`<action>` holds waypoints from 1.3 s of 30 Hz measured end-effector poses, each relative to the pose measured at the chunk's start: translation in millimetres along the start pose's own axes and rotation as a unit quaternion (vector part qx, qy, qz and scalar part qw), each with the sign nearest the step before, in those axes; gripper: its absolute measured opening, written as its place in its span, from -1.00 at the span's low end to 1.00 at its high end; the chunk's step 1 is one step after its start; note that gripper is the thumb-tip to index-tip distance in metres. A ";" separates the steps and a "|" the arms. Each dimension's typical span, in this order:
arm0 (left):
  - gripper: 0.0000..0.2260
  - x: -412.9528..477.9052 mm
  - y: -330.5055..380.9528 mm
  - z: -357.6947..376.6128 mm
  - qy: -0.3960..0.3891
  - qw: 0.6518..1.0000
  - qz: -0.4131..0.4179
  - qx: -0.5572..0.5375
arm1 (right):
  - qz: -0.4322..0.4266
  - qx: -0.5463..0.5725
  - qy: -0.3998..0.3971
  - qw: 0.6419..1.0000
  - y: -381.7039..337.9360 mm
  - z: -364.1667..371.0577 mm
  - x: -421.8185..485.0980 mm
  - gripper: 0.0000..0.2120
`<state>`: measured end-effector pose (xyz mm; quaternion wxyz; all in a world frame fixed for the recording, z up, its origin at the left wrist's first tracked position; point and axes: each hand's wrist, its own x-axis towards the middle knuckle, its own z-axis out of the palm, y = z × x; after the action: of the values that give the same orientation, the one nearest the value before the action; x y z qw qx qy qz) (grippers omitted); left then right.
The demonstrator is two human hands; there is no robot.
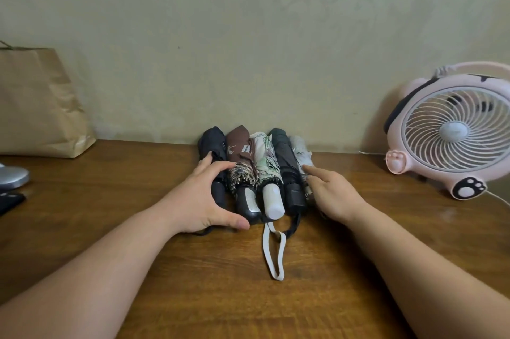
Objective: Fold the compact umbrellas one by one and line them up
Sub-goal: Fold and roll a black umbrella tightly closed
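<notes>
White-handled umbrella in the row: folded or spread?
Folded. The white-handled umbrella lies as a narrow bundle, canopy gathered tight, between the brown umbrella and a dark umbrella. Its wrist strap trails loose on the table.

Five folded umbrellas lie side by side, touching, on the worktop. Their tips point toward the wall behind and their handles toward the near edge: leftmost umbrella, second umbrella, middle umbrella, fourth umbrella, rightmost umbrella. The left hand cups the leftmost umbrella from its outer side. The right hand lies against the rightmost umbrella's outer side. A wrist strap trails from the middle umbrella toward the near edge. A paper bag stands far left against the wall. A fan stands far right, well apart from the row.
</notes>
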<state>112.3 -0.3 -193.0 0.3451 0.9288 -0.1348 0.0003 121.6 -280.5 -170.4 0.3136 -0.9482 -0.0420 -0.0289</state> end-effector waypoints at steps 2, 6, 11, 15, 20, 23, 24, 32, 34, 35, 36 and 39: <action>0.17 -0.3 -0.4 0.0 0.001 1.000 0.002 -0.003 | -0.004 -0.002 -0.035 0.999 5.6 -5.1 4.0 -0.28; 0.13 -1.9 -1.6 -4.7 0.001 1.000 0.000 0.008 | -0.034 -0.112 -0.089 0.989 12.2 -8.9 4.0 0.36; 0.15 -3.9 0.6 -5.5 0.000 1.000 -0.003 0.016 | -0.091 -0.103 -0.069 0.988 20.6 3.7 5.6 0.38; 0.21 -1.3 6.2 0.4 0.006 0.999 -0.011 0.044 | -0.096 -0.105 -0.061 0.988 23.2 5.8 13.2 0.40; 0.15 1.7 7.3 0.8 0.000 0.999 -0.004 0.040 | -0.102 -0.118 -0.058 0.986 26.3 7.2 18.9 0.42; 0.14 2.0 4.5 -0.1 -0.006 1.000 -0.002 0.029 | -0.103 -0.119 -0.065 0.985 26.5 7.1 19.8 0.42; 0.14 2.2 4.2 0.3 -0.007 1.000 -0.001 0.029 | -0.103 -0.120 -0.065 0.985 26.5 7.0 20.2 0.42; 0.13 1.5 0.0 2.2 0.008 1.000 0.010 0.021 | -0.089 -0.147 -0.069 0.983 10.3 4.8 9.0 0.41; 0.14 2.0 -0.6 2.6 0.010 1.000 0.012 0.017 | -0.097 -0.157 -0.057 0.981 10.0 6.5 6.7 0.39; 0.15 2.2 -0.8 2.4 0.010 1.000 0.011 0.016 | -0.097 -0.159 -0.055 0.981 10.2 6.7 6.4 0.39; 0.15 2.7 -1.2 2.1 0.008 1.000 0.010 0.017 | -0.096 -0.159 -0.054 0.981 10.6 6.8 6.5 0.40; 0.17 3.9 -2.0 1.5 0.005 1.000 0.010 0.013 | -0.092 -0.144 -0.054 0.984 11.7 7.1 7.6 0.42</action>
<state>116.4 -0.7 -195.0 0.3338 0.9318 -0.1420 0.0097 130.5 -285.2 -182.4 0.1676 -0.9756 -0.1411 -0.0120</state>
